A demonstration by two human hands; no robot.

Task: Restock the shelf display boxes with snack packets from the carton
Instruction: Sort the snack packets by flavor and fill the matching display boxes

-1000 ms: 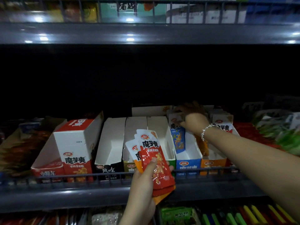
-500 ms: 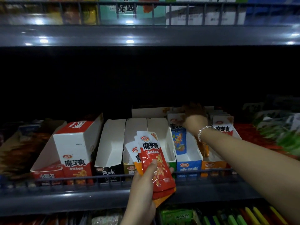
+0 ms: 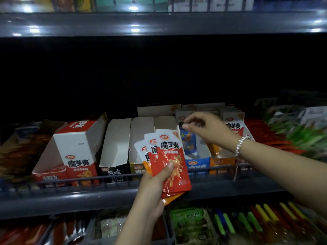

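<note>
Snack packets [image 3: 169, 167]: fanned stack, red over orange, lower centre of frame, in front of the shelf rail.
Left hand [image 3: 155, 184]: rising from bottom centre, thumb pressed across the front red packet, fingers wrapped behind; grasping the stack.
Shelf rail [image 3: 106, 178]: dark wire bar across the middle, just behind the stack.
Display boxes [image 3: 115, 144]: row behind the rail; white-walled ones at centre, blue-fronted box [image 3: 197, 163] right of centre with a blue packet [image 3: 188, 142] upright inside.
Right hand [image 3: 205, 128]: reaching in from the right edge, above the blue-fronted box, fingers loosely curled, holding nothing; beaded bracelet [image 3: 241, 144] at wrist.
Upper shelf [image 3: 159, 23]: top of frame, blurred.
</note>
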